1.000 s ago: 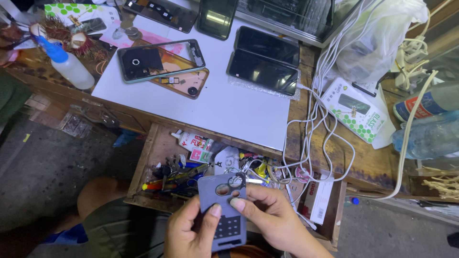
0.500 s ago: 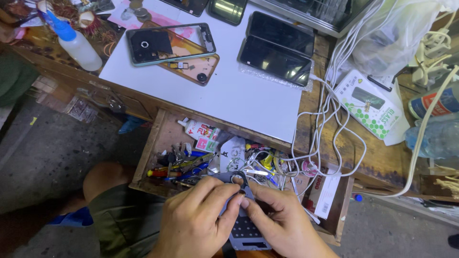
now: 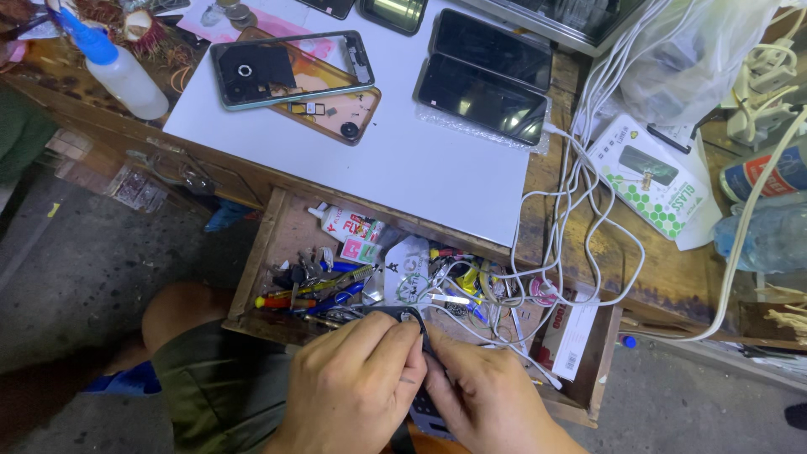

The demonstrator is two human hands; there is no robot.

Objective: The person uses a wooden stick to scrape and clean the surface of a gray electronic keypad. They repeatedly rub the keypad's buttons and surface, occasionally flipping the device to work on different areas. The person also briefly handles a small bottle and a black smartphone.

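Hands, left (image 3: 357, 382) and right (image 3: 487, 399), are clenching a phone (image 3: 412, 324), hiding it; cluttered drawer (image 3: 252, 269) and cables (image 3: 580, 210) are lying behind.

drawer (image 3: 269, 244): open below white mat (image 3: 437, 168) | 2 phones (image 3: 487, 80): on mat, right | cables (image 3: 580, 210): right of mat

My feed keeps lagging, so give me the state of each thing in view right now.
keypad phone: gripped by left hand and right hand, mostly hidden
drawer: pulled open, cluttered
phone frame: disassembled, flat on white sheet
two dark phones: side by side, screens dark
squeeze bottle: lying tilted, capped
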